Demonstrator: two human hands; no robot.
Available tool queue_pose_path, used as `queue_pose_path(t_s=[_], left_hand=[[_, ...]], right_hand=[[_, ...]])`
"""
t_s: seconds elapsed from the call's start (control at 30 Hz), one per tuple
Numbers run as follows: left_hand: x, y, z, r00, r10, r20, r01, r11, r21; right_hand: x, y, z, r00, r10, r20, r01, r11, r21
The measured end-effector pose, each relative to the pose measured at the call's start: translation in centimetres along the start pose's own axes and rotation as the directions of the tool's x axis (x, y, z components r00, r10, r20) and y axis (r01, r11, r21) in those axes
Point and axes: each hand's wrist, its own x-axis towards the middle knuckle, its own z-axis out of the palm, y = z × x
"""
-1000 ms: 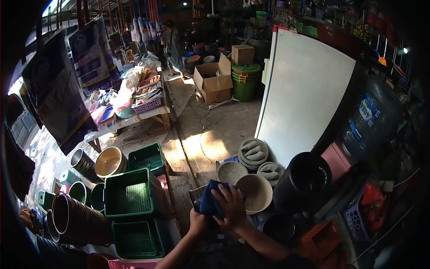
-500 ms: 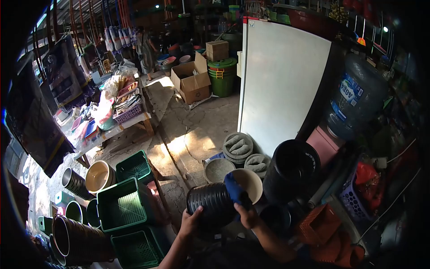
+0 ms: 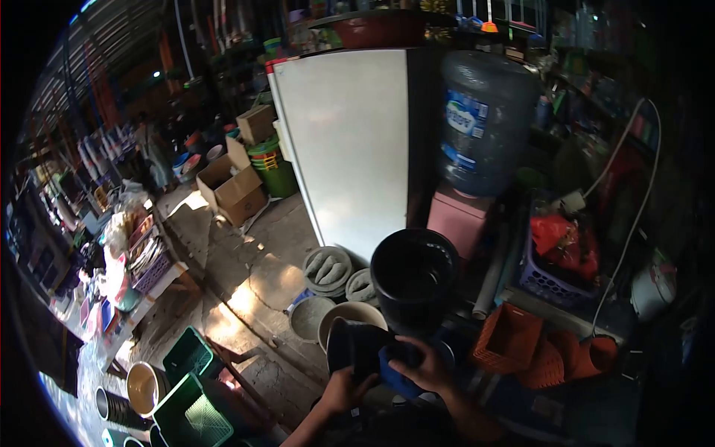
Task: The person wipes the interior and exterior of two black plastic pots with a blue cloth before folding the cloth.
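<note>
A stack of black pots (image 3: 348, 344) is tilted in front of me, dark and partly in shadow. My left hand (image 3: 347, 390) is closed on its lower left side. Pressed against the stack's right side is a blue cloth (image 3: 399, 377), gripped by my right hand (image 3: 426, 366). Just beyond stands a tall black bucket (image 3: 414, 272). A beige basin (image 3: 357, 313) lies behind the pots, partly hidden by them. Left of it are a grey stone bowl (image 3: 309, 319) and stone mortars (image 3: 328, 270) with pestles on top.
A white cabinet-like panel (image 3: 342, 141) stands ahead, beside a water bottle (image 3: 488, 127) on a pink stand (image 3: 458, 216). Orange baskets (image 3: 509, 339) sit at right, below a purple basket (image 3: 555, 287). Green crates (image 3: 195, 413) are at lower left; a cardboard box (image 3: 232, 192) is farther back.
My view has swung right. The pot stack has turned, its ridged side no longer facing me. The blue cloth has moved from its upper right edge down along its side.
</note>
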Motion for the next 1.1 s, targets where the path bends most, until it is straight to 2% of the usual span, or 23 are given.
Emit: queue_pose_path(t_s=[0.03, 0.07, 0.13, 0.2, 0.23, 0.27, 0.33, 0.43, 0.47, 0.5, 0.53, 0.57, 0.6, 0.67, 0.7, 0.77, 0.8, 0.83, 0.87, 0.9, 0.97, 1.03, 1.1], left_hand=[[0.6, -0.4, 1.3, 0.988, 0.125, 0.093, -0.138, 0.978, 0.154], [1.2, -0.7, 2.7, 0.951, 0.236, 0.199, -0.287, 0.914, 0.286], [1.9, -0.6, 5.4, 0.899, 0.322, 0.296, -0.411, 0.854, 0.32], [2.6, 0.1, 7.3, 0.884, 0.221, 0.412, -0.401, 0.811, 0.426], [3.2, -0.4, 8.4, 0.855, 0.146, 0.497, -0.415, 0.768, 0.488], [3.8, -1.2, 9.7, 0.842, 0.155, 0.516, -0.433, 0.764, 0.477], [4.7, -2.9, 12.1, 0.789, 0.105, 0.605, -0.492, 0.698, 0.521], [5.2, -3.9, 13.7, 0.757, 0.25, 0.604, -0.592, 0.656, 0.469], [5.4, -4.3, 13.8, 0.745, 0.258, 0.615, -0.604, 0.652, 0.459], [5.8, -4.7, 13.6, 0.745, 0.427, 0.512, -0.654, 0.62, 0.434], [6.0, -5.5, 13.4, 0.716, 0.579, 0.39, -0.698, 0.583, 0.417], [6.4, -7.4, 13.4, 0.775, 0.554, 0.305, -0.63, 0.64, 0.439], [6.5, -7.8, 13.3, 0.772, 0.556, 0.308, -0.634, 0.639, 0.434], [6.5, -8.4, 12.9, 0.869, 0.494, -0.029, -0.321, 0.609, 0.725], [6.8, -10.0, 13.1, 0.868, 0.496, -0.028, -0.325, 0.61, 0.723], [8.2, -14.9, 14.5, 0.904, 0.381, -0.193, -0.232, 0.817, 0.527], [8.6, -16.2, 14.8, 0.902, 0.384, -0.195, -0.234, 0.817, 0.526], [8.9, -16.5, 14.9, 0.973, 0.214, -0.091, -0.151, 0.879, 0.452], [9.1, -16.9, 15.0, 0.999, 0.039, 0.027, -0.047, 0.92, 0.388], [9.2, -17.3, 15.1, 0.999, 0.037, 0.019, -0.042, 0.92, 0.389], [9.5, -17.0, 15.3, 0.994, -0.099, 0.035, 0.074, 0.895, 0.439], [9.4, -17.0, 15.4, 0.995, -0.094, 0.02, 0.075, 0.89, 0.449], [9.3, -17.3, 15.5, 0.996, -0.09, 0.005, 0.078, 0.885, 0.46]], right_hand=[[-0.3, 0.2, -0.6, 0.994, 0.104, 0.035, -0.103, 0.995, -0.015], [-0.7, 0.9, -1.1, 0.994, 0.114, 0.003, -0.114, 0.993, -0.014], [-1.7, 2.9, -1.5, 0.997, 0.002, -0.082, -0.019, 0.978, -0.207], [-2.8, 4.5, -2.7, 0.992, 0.026, -0.124, -0.053, 0.974, -0.219], [-3.5, 5.9, -3.1, 0.98, 0.156, -0.126, -0.186, 0.942, -0.279], [-4.3, 7.1, -3.2, 0.949, 0.287, -0.133, -0.315, 0.889, -0.333], [-5.8, 9.9, -3.1, 0.939, 0.272, -0.211, -0.329, 0.89, -0.317], [-7.4, 14.5, -3.1, 0.891, 0.277, -0.361, -0.395, 0.864, -0.313], [-7.8, 15.2, -3.5, 0.846, 0.371, -0.383, -0.476, 0.849, -0.229], [-8.2, 15.9, -3.8, 0.794, 0.462, -0.394, -0.549, 0.824, -0.141], [-8.7, 17.5, -3.8, 0.787, 0.465, -0.406, -0.556, 0.82, -0.139], [-9.1, 19.7, -3.5, 0.767, 0.474, -0.434, -0.555, 0.829, -0.075], [-9.5, 21.5, -3.2, 0.748, 0.481, -0.458, -0.546, 0.838, -0.012], [-10.1, 23.2, -2.8, 0.742, 0.505, -0.441, -0.57, 0.821, -0.02], [-10.4, 24.0, -2.6, 0.738, 0.528, -0.42, -0.593, 0.805, -0.031], [-10.6, 25.8, -2.2, 0.729, 0.555, -0.401, -0.621, 0.782, -0.047], [-10.8, 27.0, -1.8, 0.72, 0.584, -0.375, -0.648, 0.76, -0.062], [-10.6, 26.7, -1.7, 0.788, 0.464, -0.404, -0.55, 0.826, -0.124], [-10.4, 26.5, -1.9, 0.793, 0.46, -0.4, -0.545, 0.829, -0.128], [-10.7, 26.3, -2.1, 0.784, 0.512, -0.351, -0.587, 0.795, -0.152], [-10.2, 23.4, -2.7, 0.772, 0.561, -0.299, -0.623, 0.76, -0.183], [-10.0, 22.0, -3.3, 0.821, 0.528, -0.216, -0.565, 0.701, -0.435], [-9.6, 21.1, -3.8, 0.809, 0.56, -0.178, -0.565, 0.658, -0.499]])
